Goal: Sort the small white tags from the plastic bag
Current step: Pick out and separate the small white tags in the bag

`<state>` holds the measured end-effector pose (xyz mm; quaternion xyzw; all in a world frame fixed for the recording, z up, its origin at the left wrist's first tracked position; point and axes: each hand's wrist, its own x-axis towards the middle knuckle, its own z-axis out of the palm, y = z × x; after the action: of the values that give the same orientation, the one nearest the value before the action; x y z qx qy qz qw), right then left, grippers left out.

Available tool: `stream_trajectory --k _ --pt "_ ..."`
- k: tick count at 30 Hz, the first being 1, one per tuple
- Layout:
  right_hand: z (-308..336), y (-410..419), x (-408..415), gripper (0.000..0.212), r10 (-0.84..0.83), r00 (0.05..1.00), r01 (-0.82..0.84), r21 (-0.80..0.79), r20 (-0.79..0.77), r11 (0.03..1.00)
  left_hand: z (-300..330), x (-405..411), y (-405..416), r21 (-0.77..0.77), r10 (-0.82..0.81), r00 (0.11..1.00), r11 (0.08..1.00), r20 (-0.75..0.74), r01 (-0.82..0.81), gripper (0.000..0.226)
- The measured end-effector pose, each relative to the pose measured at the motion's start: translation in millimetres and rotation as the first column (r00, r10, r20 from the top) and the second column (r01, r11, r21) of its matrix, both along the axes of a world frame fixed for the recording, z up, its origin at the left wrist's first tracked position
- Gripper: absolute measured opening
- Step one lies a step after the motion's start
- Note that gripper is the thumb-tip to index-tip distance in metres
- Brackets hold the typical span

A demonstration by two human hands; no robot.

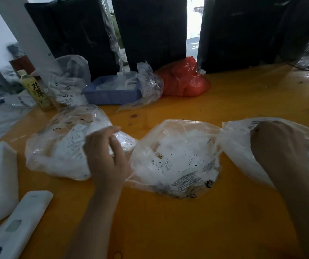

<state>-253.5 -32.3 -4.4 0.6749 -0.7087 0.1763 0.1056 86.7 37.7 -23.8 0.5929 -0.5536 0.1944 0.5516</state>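
Left hand [106, 156] pinching the middle plastic bag [176, 161] full of small white tags [179, 156], right hand [279, 146] gripping its other end, on the orange table [187, 225].

Three plastic bags are lying in a row across the middle of the table [224, 101]: the left bag [56, 146], the middle bag [178, 159] holding the tags [176, 156], and the right bag [243, 139]. Along the far edge, a bottle [35, 90] is standing left of a tray [110, 94], with another bag [185, 79] sitting to the right of the tray. A remote [17, 225] is lying at the near left corner.
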Motion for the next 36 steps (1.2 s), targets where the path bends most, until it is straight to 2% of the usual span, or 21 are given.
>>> stream_trajectory --k 3,5,6,8,11,12,14,15,17,21,25,27,30,33,36 --pt "5.4 7.0 10.5 0.036 0.144 0.965 -0.116 -0.135 0.217 0.984 -8.8 -34.4 2.2 0.089 -0.311 0.95 0.946 -0.03 0.312 0.032" --pt "7.3 11.9 24.7 0.012 0.262 0.859 -0.196 -0.192 0.439 0.962 -12.5 -48.8 4.6 0.213 -0.434 0.888 0.863 -0.15 0.458 0.032" --pt "6.3 14.1 32.1 0.007 0.3 0.796 -0.219 -0.211 0.526 0.953 -14.4 -54.2 5.9 0.265 -0.468 0.851 0.812 -0.239 0.521 0.03" --pt "0.6 17.6 44.2 0.017 0.357 0.629 -0.276 -0.231 0.691 0.933 -17.4 -61.9 8.7 0.328 -0.486 0.755 0.695 -0.44 0.639 0.027" --pt "-5.0 25.1 59.7 0.03 0.408 0.268 -0.406 -0.282 0.873 0.869 -21.4 -66.3 9.1 0.3 -0.465 0.604 0.573 -0.647 0.762 0.031" --pt "-7.9 27.7 64.4 0.033 0.411 0.183 -0.457 -0.293 0.893 0.84 -22.7 -66.9 8.1 0.284 -0.456 0.565 0.548 -0.687 0.787 0.039" --pt "-12.5 32.9 74.6 0.033 0.405 0.087 -0.55 -0.295 0.91 0.781 -23.5 -67.9 5.7 0.274 -0.425 0.517 0.511 -0.743 0.814 0.053" --pt "-15.3 35.1 79.2 0.033 0.4 0.067 -0.583 -0.289 0.914 0.759 -23.6 -68.2 5.0 0.276 -0.415 0.51 0.505 -0.753 0.818 0.054" --pt "-20.4 38.8 86.7 0.03 0.396 0.085 -0.623 -0.261 0.914 0.737 -25.4 -68.0 5.0 0.273 -0.415 0.523 0.526 -0.744 0.806 0.045" --pt "-27.3 42.4 93.6 0.022 0.429 0.227 -0.627 -0.206 0.874 0.751 -27.9 -68.2 6.0 0.213 -0.38 0.529 0.622 -0.759 0.753 0.03" --pt "-28.6 44.8 97.5 0.016 0.544 0.422 -0.585 -0.24 0.725 0.774 -28.3 -68.6 6.3 0.094 -0.345 0.402 0.648 -0.848 0.756 0.012" --pt "-29.8 46.0 99.1 0.012 0.592 0.463 -0.587 -0.272 0.66 0.762 -28.2 -68.2 5.5 0.058 -0.319 0.346 0.656 -0.882 0.753 0.013" --pt "-28.1 46.6 100.6 0.01 0.555 0.421 -0.557 -0.278 0.718 0.782 -28.2 -65.5 3.2 0.012 -0.303 0.286 0.667 -0.909 0.745 0.019" --pt "-23.3 44.1 100.4 0.038 0.391 0.314 -0.538 -0.177 0.865 0.824 -26.7 -64.5 3.4 -0.006 -0.332 0.261 0.627 -0.906 0.779 0.015" --pt "-21.2 40.6 95.1 0.053 0.24 0.235 -0.655 -0.029 0.942 0.755 -26.4 -64.7 3.9 0.02 -0.358 0.282 0.587 -0.89 0.809 0.015"
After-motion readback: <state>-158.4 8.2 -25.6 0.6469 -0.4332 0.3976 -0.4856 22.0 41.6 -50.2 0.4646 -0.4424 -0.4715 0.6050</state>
